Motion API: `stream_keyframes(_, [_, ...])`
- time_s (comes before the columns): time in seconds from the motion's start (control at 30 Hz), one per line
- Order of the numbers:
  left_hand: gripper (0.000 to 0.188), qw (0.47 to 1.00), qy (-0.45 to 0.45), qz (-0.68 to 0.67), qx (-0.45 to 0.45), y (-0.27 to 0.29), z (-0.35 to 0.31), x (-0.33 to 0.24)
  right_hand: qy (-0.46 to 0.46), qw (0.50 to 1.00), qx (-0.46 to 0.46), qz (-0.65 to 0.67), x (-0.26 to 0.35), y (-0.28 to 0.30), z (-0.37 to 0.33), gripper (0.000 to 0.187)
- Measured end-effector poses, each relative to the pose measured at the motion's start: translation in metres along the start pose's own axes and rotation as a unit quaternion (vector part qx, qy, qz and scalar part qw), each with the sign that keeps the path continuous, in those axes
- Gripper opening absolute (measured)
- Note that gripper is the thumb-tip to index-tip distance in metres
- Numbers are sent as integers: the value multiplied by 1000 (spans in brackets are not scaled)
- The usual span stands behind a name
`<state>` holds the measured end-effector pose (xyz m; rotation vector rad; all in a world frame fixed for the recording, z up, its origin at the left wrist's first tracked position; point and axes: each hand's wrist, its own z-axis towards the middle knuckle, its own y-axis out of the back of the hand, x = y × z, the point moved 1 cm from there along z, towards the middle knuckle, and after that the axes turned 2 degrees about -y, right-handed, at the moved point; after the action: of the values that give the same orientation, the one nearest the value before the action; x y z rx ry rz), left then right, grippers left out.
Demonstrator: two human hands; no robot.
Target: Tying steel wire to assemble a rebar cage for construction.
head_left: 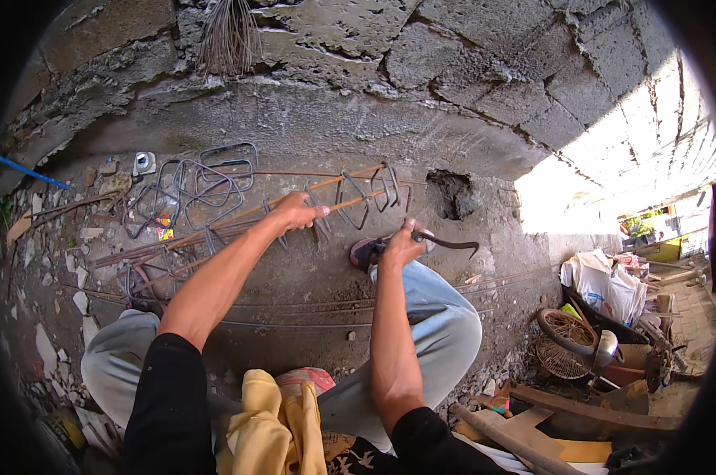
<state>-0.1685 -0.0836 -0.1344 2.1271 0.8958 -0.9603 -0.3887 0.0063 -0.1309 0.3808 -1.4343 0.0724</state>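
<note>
A cage of rusty steel rebar [361, 173] lies on the ground in front of me, with bent steel stirrups [366, 214] hung around its long bars. My left hand [297, 211] is closed around the cage near its middle, thumb pointing right along a bar. At the cage's right end, my right hand [404, 244] grips a dark rebar tying hook [457, 244]. Its curved tip points right, apart from the bars. The handle is mostly hidden by my fingers. Several loose stirrups [230, 158] lie in a heap behind the cage's left half.
A rough block wall [334, 119] rises along the far side. Beyond the cage's right end is a square hole [451, 195] in the ground. Long thin bars [310, 305] run across the ground near my feet. A fan cage [564, 348] and scrap stand at right; rubble [47, 348] lies left.
</note>
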Motion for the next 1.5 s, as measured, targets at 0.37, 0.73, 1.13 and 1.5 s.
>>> stream_keyframes(0.37, [35, 999, -1, -33, 38, 52, -79, 49, -94, 961, 214, 149, -45, -24, -2, 17])
stream_keyframes(0.73, [40, 999, 46, 9, -25, 49, -68, 138, -137, 914, 377, 62, -113, -54, -43, 13])
stream_keyframes(1.13, [37, 976, -31, 183, -113, 76, -52, 124, -207, 909, 352, 80, -94, -44, -61, 14])
stream_keyframes(1.5, [33, 950, 49, 214, -223, 41, -51, 103, -210, 902, 366, 93, -101, -47, -53, 8])
